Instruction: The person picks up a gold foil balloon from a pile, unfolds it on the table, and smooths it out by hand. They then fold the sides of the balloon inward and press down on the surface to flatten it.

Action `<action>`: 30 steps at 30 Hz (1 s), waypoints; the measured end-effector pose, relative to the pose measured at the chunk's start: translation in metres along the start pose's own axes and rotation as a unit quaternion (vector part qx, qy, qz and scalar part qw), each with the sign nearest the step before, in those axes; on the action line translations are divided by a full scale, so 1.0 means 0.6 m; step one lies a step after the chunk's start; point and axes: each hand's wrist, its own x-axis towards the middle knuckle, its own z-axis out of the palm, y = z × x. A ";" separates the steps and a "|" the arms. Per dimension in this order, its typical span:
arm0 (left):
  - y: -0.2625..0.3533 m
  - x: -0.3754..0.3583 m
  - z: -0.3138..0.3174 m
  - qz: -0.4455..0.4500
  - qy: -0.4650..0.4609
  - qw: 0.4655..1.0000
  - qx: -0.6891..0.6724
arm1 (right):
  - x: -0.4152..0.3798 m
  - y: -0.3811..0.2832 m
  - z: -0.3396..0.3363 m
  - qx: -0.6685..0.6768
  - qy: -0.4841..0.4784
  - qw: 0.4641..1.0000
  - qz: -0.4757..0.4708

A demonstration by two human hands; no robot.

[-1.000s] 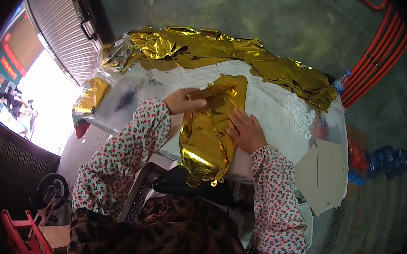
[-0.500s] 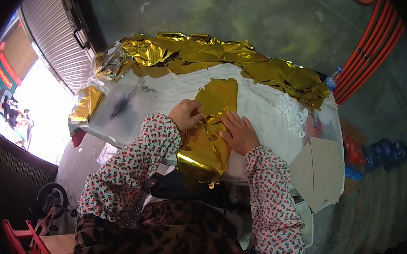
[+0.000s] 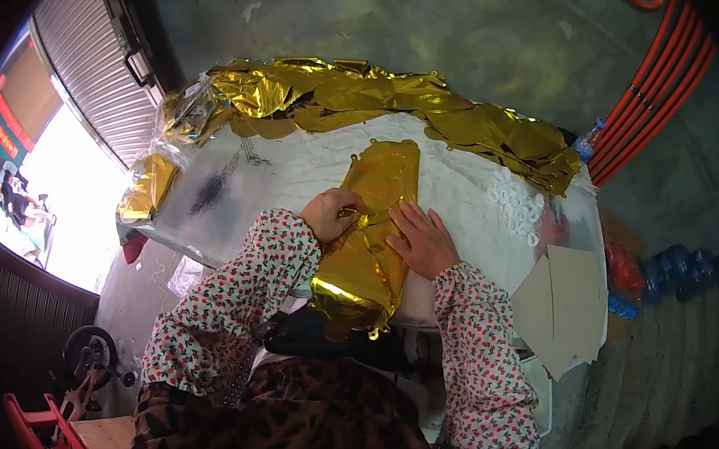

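A flat gold foil balloon (image 3: 384, 168) with small tabs along its edge lies lengthwise before me, its near end hanging over the table's front edge. My left hand (image 3: 329, 214) is closed in a pinch on the foil at the balloon's left side, near the middle, where creases gather. On the opposite side, my right hand (image 3: 425, 242) rests flat with its fingers out, fingertips touching the foil. A long heap of gold foil balloons (image 3: 354, 91) runs along the far edge of the table.
The white-covered table (image 3: 289, 154) carries several white rings (image 3: 517, 206) on the right and cardboard sheets (image 3: 559, 306) at the right front corner. A folded gold packet (image 3: 151, 185) sits at the left end. Blue bottles (image 3: 680, 271) stand beyond the table on the right.
My left hand has moved slightly down toward me along the foil. The foil's creases have shifted, and its middle looks flatter. My right hand stays almost in place.
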 end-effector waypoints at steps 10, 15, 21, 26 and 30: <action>-0.019 0.004 0.005 0.119 0.056 0.987 0.097 | 0.001 0.003 0.003 0.000 0.005 1.000 -0.005; -0.016 0.004 0.001 0.064 0.010 0.997 0.041 | 0.000 0.002 0.002 -0.003 0.005 1.000 -0.006; -0.005 0.000 -0.001 0.038 0.005 0.998 0.059 | 0.001 0.004 0.005 -0.005 0.010 1.000 -0.008; -0.012 0.000 0.001 0.012 -0.004 0.997 0.076 | 0.000 0.004 0.005 -0.004 0.009 1.000 -0.009; -0.021 0.001 0.003 0.027 -0.004 0.993 0.113 | 0.001 0.004 0.005 -0.010 0.009 1.000 -0.012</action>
